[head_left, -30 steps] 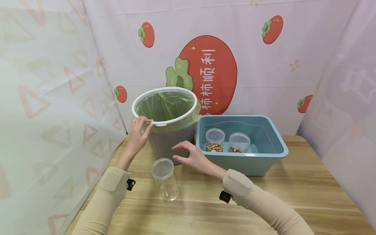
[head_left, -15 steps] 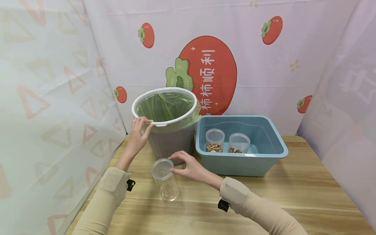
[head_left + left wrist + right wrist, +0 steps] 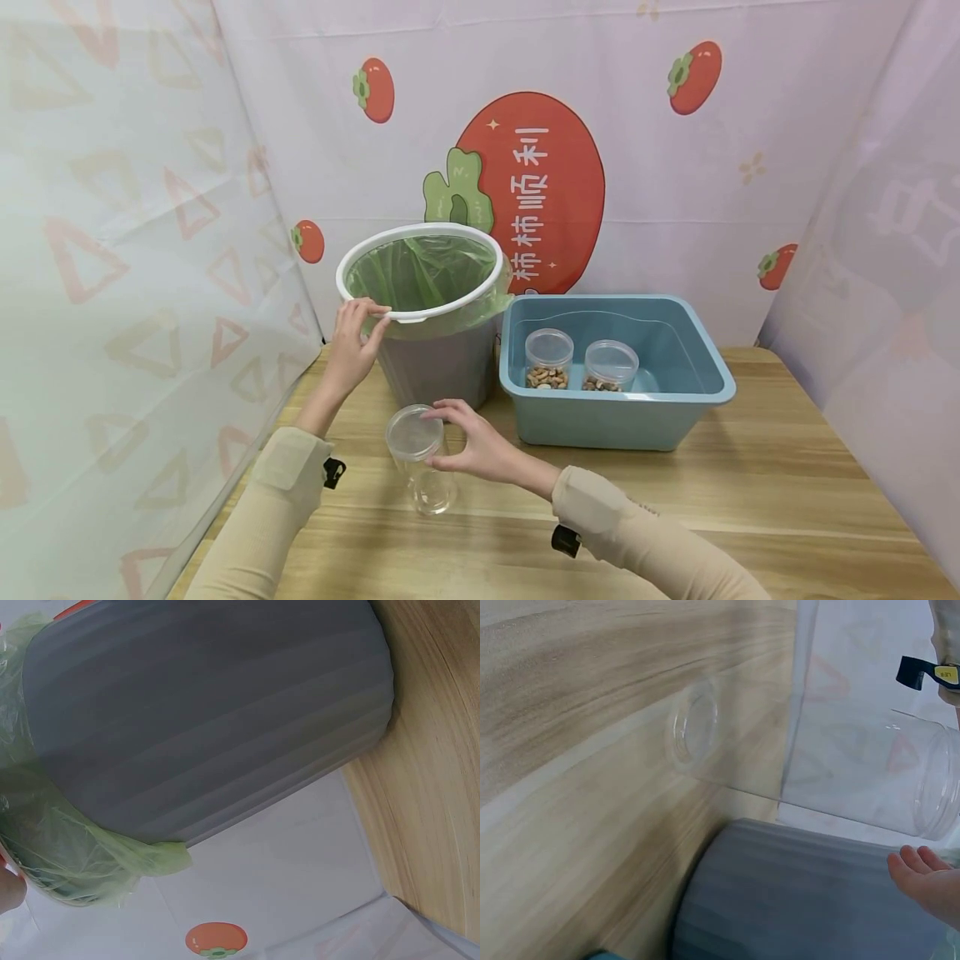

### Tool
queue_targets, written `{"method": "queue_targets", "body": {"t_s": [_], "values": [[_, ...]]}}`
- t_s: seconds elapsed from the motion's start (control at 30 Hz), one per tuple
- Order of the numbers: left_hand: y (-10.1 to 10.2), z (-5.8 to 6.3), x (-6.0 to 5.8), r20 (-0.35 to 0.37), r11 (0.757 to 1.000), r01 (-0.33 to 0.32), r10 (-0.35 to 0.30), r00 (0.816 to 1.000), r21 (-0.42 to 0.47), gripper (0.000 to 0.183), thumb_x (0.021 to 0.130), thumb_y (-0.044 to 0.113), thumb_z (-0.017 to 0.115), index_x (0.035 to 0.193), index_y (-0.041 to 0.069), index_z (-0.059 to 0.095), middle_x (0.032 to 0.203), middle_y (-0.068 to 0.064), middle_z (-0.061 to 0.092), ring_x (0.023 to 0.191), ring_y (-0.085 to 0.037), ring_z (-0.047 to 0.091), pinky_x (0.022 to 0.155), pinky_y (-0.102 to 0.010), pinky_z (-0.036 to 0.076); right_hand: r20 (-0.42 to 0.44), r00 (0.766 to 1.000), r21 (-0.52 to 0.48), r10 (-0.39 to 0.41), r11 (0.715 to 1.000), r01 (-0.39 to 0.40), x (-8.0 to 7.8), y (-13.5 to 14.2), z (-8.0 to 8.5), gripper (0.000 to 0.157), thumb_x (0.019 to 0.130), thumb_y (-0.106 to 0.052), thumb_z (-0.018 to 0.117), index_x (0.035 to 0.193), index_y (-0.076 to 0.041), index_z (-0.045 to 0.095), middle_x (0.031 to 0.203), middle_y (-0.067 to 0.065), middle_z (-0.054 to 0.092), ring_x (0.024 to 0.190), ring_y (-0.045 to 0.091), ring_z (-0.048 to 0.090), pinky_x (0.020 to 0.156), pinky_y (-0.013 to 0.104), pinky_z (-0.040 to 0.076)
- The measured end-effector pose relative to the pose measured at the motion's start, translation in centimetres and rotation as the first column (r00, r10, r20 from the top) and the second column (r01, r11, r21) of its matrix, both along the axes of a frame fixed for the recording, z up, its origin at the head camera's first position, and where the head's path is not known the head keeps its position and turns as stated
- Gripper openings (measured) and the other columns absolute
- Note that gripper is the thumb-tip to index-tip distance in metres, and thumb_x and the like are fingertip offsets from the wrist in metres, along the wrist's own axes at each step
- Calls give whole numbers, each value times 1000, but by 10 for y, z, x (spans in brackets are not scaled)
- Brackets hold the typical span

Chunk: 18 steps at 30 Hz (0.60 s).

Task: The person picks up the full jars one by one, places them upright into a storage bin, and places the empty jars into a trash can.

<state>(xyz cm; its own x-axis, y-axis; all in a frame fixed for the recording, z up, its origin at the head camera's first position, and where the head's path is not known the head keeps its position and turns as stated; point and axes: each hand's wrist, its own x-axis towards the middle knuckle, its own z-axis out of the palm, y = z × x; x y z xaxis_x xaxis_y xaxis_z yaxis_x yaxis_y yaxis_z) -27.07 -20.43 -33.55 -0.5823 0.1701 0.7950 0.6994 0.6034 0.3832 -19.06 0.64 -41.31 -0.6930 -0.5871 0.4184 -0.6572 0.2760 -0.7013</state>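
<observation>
A clear, tall plastic jar with a screw lid (image 3: 429,482) stands upright on the wooden table, with nothing visible inside. My right hand (image 3: 483,450) is at its right side, thumb and fingers spread either side of the lid; in the right wrist view the fingertips (image 3: 911,864) are beside the lid end. My left hand (image 3: 354,343) pinches the near left part of the white rim of a grey trash can (image 3: 442,367). A green bag (image 3: 431,271) lines the can and folds over its rim. The left wrist view shows mostly the can's ribbed side (image 3: 210,712).
A blue plastic tub (image 3: 600,421) sits right of the trash can. Inside are two short lidded jars, a left jar (image 3: 549,358) and a right jar (image 3: 611,365), both holding nuts. A printed curtain (image 3: 637,50) hangs behind the table (image 3: 675,517) and along its sides.
My right hand has moved left and down from in front of the trash can to the tall jar's lid. The left hand stays on the rim; the jar has not moved.
</observation>
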Motion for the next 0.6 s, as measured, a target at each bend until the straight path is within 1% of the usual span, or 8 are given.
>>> {"method": "queue_targets", "body": {"t_s": [0.17, 0.37, 0.47, 0.6], "values": [[0, 0, 0, -6, 1000, 1, -1, 1000, 3, 14, 81, -1, 59, 94, -4, 57, 95, -19, 50, 96, -35, 40, 86, -47, 27, 24, 1000, 9, -5, 1000, 4, 2, -4, -5, 55, 71, -22, 74, 121, -12, 51, 126, 11, 41, 115, 26, 44, 92, 42, 37], [0, 0, 0, -1, 1000, 0, 0, 1000, 5, 14, 82, -1, 58, 95, -4, 57, 95, -19, 50, 96, -35, 40, 86, -46, 28, 20, 1000, 8, -9, 1000, 9, 4, -7, -11, 59, 70, -22, 75, 122, -14, 49, 125, 12, 42, 117, 26, 41, 92, 42, 37], [0, 0, 0, 3, 1000, -2, 2, 1000, 5, 14, 82, 0, 58, 95, -4, 57, 95, -19, 50, 96, -35, 40, 86, -46, 28, 6, 1000, -24, -15, 1000, 16, 4, -10, -15, 59, 69, -20, 76, 121, -12, 49, 122, 11, 44, 114, 24, 44, 91, 39, 39], [0, -1, 0, 1, 1000, -3, 3, 1000, 7, 14, 82, 0, 58, 95, -5, 57, 95, -19, 50, 97, -35, 40, 86, -46, 27, 5, 1000, -85, -24, 996, 24, 4, -15, -20, 59, 67, -15, 77, 118, -10, 49, 119, 9, 47, 111, 20, 47, 89, 31, 41]]}}
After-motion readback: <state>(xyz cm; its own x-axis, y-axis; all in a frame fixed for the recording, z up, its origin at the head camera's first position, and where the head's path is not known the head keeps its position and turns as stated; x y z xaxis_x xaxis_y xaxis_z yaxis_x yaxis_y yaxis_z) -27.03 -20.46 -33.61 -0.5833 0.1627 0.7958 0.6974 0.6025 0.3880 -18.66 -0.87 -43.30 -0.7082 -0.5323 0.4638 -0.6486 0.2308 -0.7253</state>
